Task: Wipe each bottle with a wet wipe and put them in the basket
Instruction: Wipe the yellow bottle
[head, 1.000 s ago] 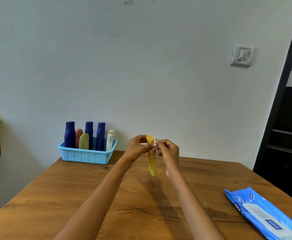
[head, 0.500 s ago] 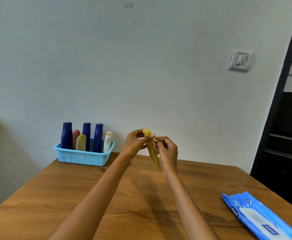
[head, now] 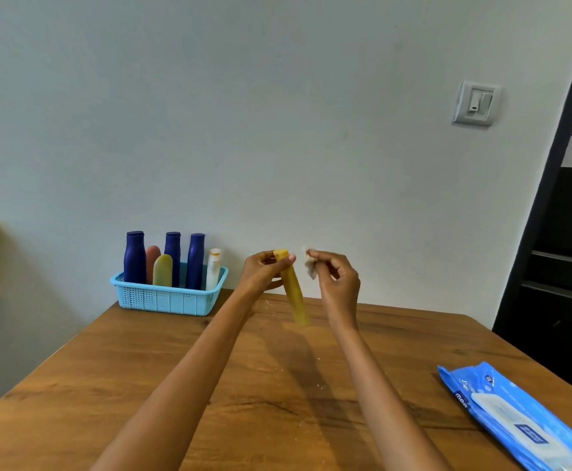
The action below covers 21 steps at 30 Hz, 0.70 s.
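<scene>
"mee" is read on the single blue pack (head: 529, 423). Six bottles (head: 172, 263) are counted in the far-left basket (head: 167, 299). A seventh, yellow bottle (head: 293, 294) is gripped above the bench (head: 108, 385) by the left hand (head: 264, 273); a wipe (head: 310, 266) is pinched beside it by the right hand (head: 337, 283).

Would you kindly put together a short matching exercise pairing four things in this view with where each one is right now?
Things:
1. yellow bottle
2. wet wipe
3. blue basket
4. wipes pack

Places:
A. near right of the table
B. pinched in the right hand
C. far left of the table, by the wall
D. gripped by the left hand

Pairs: 1-D, 2-B, 3-C, 4-A
</scene>
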Available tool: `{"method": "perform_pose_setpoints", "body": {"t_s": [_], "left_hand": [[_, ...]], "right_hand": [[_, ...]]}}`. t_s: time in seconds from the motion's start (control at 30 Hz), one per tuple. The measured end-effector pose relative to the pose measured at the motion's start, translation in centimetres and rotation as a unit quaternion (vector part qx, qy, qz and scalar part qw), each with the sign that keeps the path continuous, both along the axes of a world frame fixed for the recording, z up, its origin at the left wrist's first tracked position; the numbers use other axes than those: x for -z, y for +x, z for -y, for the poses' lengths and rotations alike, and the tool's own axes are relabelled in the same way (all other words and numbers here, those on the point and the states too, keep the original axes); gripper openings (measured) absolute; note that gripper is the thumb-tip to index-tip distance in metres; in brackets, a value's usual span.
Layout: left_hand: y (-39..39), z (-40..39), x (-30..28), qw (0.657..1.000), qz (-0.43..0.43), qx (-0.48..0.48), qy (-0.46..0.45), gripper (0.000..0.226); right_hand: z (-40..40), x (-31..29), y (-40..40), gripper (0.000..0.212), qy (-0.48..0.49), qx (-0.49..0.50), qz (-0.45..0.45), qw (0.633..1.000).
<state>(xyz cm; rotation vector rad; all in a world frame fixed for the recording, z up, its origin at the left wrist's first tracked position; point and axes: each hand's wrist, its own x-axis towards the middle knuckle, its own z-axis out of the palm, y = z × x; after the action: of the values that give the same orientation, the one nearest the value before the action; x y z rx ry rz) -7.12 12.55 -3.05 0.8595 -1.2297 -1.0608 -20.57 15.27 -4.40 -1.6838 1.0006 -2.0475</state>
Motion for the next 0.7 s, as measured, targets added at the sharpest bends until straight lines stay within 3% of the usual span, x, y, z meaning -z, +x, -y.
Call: {"method": "perform_pose_setpoints", "body": {"t_s": [0.3,0.5,0.57,0.7], "left_hand": [[1.2,-0.1,-1.0,0.995,-0.101,-0.008,0.014,0.037],[2.4,-0.2,-1.8,0.987,-0.154,-0.049,0.018,0.041],[2.5,-0.2,-1.7,0.987,-0.148,-0.056,0.016,0.033],[2.9,-0.3,-1.7,0.994,-0.106,-0.036,0.006,0.028]], "right_hand": [[0.7,1.4,1.2,0.039,-0.062,0.012,-0.264,0.963],[0.5,2.5,0.0,0.018,-0.088,0.058,-0.275,0.956],[0.7,3.0,-0.5,0.013,-0.065,0.060,-0.266,0.960],[0.9,3.0,-1.3,0.022,-0.023,0.079,-0.207,0.975]]}}
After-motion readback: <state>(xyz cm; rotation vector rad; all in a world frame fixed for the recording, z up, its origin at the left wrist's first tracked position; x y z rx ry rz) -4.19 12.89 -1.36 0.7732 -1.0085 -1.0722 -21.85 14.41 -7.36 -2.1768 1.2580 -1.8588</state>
